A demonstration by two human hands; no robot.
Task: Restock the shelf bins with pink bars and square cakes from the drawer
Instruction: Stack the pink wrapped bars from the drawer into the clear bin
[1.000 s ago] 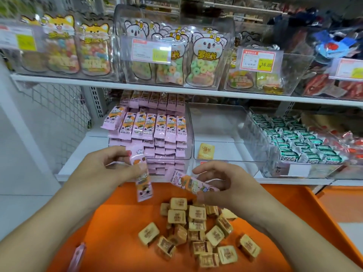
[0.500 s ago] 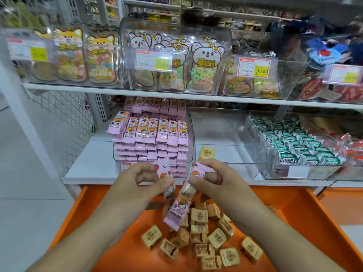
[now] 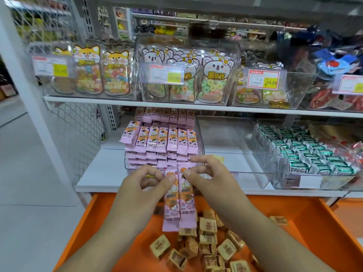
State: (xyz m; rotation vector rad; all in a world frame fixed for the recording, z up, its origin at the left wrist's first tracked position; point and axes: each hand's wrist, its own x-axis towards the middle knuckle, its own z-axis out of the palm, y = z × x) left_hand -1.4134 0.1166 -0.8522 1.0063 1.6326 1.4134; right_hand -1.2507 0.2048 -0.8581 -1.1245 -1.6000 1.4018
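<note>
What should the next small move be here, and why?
Probably lift both pink bars up and forward onto the stack in the pink-bar bin. The left hand and right hand each pinch one by its top end, side by side, just below that bin.

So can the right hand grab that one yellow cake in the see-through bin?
Probably not yet. The right hand is pinching a pink bar, so it is busy. The yellow cake sits just behind its fingers in the open-fronted clear bin, so the path looks free once it lets go.
</note>
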